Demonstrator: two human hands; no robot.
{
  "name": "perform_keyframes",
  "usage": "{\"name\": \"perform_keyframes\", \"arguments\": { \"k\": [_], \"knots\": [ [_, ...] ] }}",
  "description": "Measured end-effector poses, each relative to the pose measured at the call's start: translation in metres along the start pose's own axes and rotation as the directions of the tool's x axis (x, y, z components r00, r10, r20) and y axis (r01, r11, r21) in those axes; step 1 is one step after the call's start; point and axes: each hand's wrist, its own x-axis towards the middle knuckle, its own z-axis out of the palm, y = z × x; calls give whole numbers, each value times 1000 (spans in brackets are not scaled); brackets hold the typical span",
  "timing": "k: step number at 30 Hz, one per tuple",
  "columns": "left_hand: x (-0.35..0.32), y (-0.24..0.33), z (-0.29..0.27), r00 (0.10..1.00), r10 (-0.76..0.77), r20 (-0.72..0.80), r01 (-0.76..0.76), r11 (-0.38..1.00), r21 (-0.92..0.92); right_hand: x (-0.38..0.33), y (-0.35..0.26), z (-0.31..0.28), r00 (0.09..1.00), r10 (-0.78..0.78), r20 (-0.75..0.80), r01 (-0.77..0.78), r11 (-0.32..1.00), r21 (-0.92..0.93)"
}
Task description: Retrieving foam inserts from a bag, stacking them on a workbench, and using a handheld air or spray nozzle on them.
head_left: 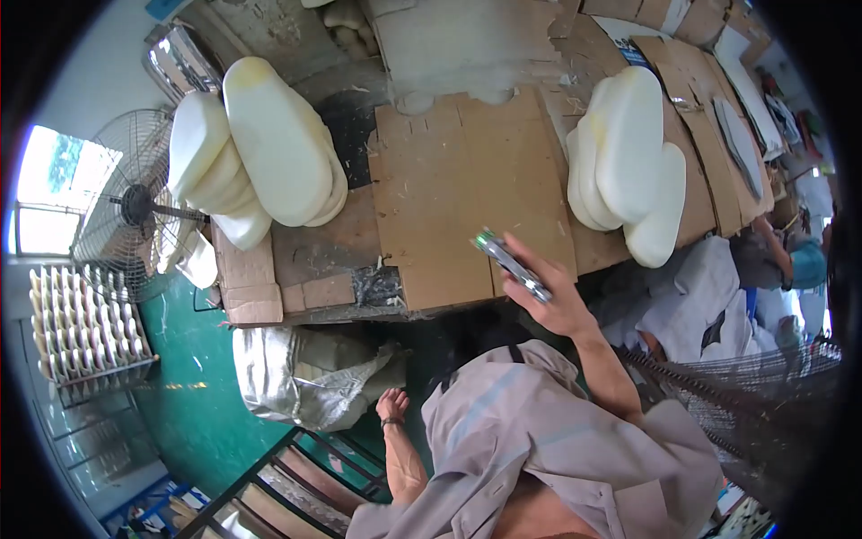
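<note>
My right hand is closed around a slim silver handheld tool with a green end, held above the near edge of a flat brown cardboard sheet. The tool's exact kind is not clear. My left hand hangs low beside my body, fingers curled in, with nothing visible in it. It is nearest to a silvery-white sack under the table. On the table, pale cream foam pieces with rounded ends lie in a left stack and a right stack, both apart from my hands.
A large fan stands left of the table. Beyond it is a rack of upright pale pieces. A black metal frame is by my left arm. At the right, another person's arm shows near white cloth.
</note>
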Motion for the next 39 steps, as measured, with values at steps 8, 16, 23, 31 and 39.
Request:
{"name": "perform_keyframes", "arguments": {
  "k": [8,16,23,31,39],
  "knots": [
    [-111,-85,4,944,35,-328,-98,979,-178,152,82,64,999,-29,-27,23,980,-199],
    [-189,-162,54,738,-96,-668,-17,987,-160,241,176,198,976,-198,96,220,871,-440],
    [-208,-221,68,704,-224,-674,-172,867,-468,251,217,251,855,-47,517,498,355,-791],
    [-207,-184,49,739,-141,-659,-342,764,-547,169,207,268,781,-303,546,623,441,-646],
    [-146,-105,-77,802,-16,-597,-326,826,-460,39,148,349,521,-137,842,499,850,-170]
  ]
}}
